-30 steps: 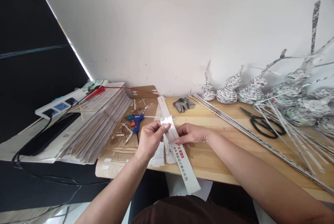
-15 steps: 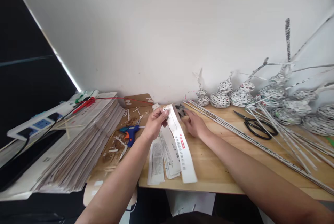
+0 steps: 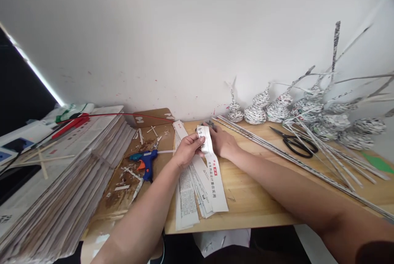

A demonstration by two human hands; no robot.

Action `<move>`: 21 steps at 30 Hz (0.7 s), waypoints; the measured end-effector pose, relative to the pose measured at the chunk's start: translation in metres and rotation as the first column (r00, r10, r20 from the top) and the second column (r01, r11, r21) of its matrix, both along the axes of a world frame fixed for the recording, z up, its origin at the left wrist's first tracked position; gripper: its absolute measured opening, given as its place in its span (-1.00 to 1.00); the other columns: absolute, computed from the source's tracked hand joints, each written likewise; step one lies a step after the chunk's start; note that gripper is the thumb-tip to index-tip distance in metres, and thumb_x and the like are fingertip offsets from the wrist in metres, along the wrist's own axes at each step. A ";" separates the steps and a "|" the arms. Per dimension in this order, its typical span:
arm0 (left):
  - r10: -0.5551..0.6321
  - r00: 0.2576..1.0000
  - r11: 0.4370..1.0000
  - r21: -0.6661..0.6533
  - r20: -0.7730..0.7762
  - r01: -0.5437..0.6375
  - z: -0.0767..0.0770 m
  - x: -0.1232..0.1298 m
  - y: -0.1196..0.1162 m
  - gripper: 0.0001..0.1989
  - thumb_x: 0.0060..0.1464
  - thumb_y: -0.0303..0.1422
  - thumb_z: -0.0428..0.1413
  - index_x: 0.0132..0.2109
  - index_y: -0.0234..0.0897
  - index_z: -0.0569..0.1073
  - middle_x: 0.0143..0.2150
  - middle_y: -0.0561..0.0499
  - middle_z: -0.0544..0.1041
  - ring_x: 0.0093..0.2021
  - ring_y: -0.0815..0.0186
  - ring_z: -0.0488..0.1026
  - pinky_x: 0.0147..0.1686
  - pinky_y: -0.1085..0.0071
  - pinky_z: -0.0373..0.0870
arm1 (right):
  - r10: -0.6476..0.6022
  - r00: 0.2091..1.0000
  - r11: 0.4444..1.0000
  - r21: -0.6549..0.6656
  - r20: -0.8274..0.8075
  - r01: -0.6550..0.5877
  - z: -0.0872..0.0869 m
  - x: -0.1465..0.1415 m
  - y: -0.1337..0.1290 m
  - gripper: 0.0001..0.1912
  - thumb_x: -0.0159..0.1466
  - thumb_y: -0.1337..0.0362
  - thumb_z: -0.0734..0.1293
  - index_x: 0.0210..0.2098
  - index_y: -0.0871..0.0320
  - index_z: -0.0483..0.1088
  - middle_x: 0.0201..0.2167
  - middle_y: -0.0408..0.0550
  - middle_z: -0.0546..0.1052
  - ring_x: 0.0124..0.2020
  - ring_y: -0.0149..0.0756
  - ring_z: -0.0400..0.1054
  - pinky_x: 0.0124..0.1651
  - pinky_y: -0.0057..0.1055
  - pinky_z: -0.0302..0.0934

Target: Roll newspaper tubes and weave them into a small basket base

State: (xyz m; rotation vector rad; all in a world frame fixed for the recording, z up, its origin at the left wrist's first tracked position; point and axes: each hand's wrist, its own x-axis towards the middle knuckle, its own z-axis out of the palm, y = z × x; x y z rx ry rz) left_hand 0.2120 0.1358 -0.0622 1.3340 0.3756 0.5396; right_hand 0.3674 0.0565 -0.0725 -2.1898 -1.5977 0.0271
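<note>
My left hand (image 3: 191, 149) is closed, pinching the upper end of a long printed paper strip (image 3: 217, 188) between thumb and fingers. The strip bends near the top and hangs toward the table's front edge. Just right of it, my right hand (image 3: 224, 141) reaches down with curled fingers beside a small grey object (image 3: 209, 124). Its fingertips are partly hidden, so what they grip cannot be made out. Beneath the held strip lies a fanned pile of more cut paper strips (image 3: 186, 200).
A blue glue gun (image 3: 149, 163) lies among scraps on a stained board (image 3: 123, 198). Stacked newspapers (image 3: 92, 173) stand left. Rolled paper rods (image 3: 271, 153), black scissors (image 3: 297, 145) and woven paper gourds (image 3: 255, 112) occupy the right side.
My right hand has moved in closer to the strip and its fingers have curled by the grey object. The held strip now bends near its top. The view has shifted slightly.
</note>
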 end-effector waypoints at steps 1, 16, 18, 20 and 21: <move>-0.003 1.000 1.000 -0.009 0.002 0.003 0.000 0.000 0.000 -0.65 -0.06 -0.12 0.26 -0.32 -0.36 0.47 -0.49 0.06 0.43 -0.55 0.47 0.35 -0.62 0.57 0.36 | 0.018 1.000 0.999 -0.037 0.004 -0.018 0.003 -0.001 0.006 -0.53 0.31 0.05 0.20 0.18 -0.02 0.31 0.00 0.13 0.43 -0.18 -0.05 0.41 -0.22 -0.27 0.19; 0.007 0.999 0.998 -0.061 0.043 -0.005 0.003 -0.001 0.003 -0.66 -0.07 -0.16 0.28 -0.26 -0.36 0.49 -0.45 0.05 0.45 -0.48 0.46 0.40 -0.50 0.53 0.52 | -0.041 0.958 0.993 0.094 -0.282 0.070 0.002 0.020 0.037 -0.61 0.35 0.07 0.14 -0.25 0.15 0.51 -0.35 0.02 0.56 -0.29 -0.22 0.41 -0.27 -0.37 0.18; 0.014 0.999 0.998 -0.070 0.045 -0.011 0.003 0.000 0.004 -0.65 -0.08 -0.17 0.29 -0.23 -0.35 0.49 -0.43 0.05 0.47 -0.48 0.46 0.41 -0.48 0.50 0.53 | -0.023 0.935 0.992 0.110 -0.353 0.066 0.005 0.021 0.033 -0.62 0.36 0.14 0.13 0.03 0.17 0.38 -0.29 0.00 0.56 -0.35 -0.30 0.42 -0.31 -0.41 0.21; 0.009 0.998 0.997 -0.079 0.057 -0.005 0.003 0.000 0.004 -0.63 -0.09 -0.18 0.29 -0.18 -0.34 0.49 -0.39 0.03 0.49 -0.46 0.45 0.43 -0.44 0.49 0.55 | -0.001 0.862 0.987 0.139 -0.507 0.083 0.009 0.018 0.023 -0.55 0.36 0.11 0.15 0.18 0.15 0.23 -0.23 0.00 0.55 -0.42 -0.37 0.42 -0.42 -0.46 0.21; 0.009 0.998 0.997 -0.082 0.067 -0.004 0.002 0.001 0.005 -0.62 -0.09 -0.19 0.29 -0.15 -0.33 0.49 -0.37 0.03 0.50 -0.44 0.44 0.44 -0.43 0.48 0.55 | 0.021 0.786 0.984 0.153 -0.618 0.095 0.012 0.016 0.016 -0.53 0.34 0.05 0.16 0.15 0.16 0.25 -0.22 0.02 0.55 -0.46 -0.39 0.40 -0.48 -0.48 0.18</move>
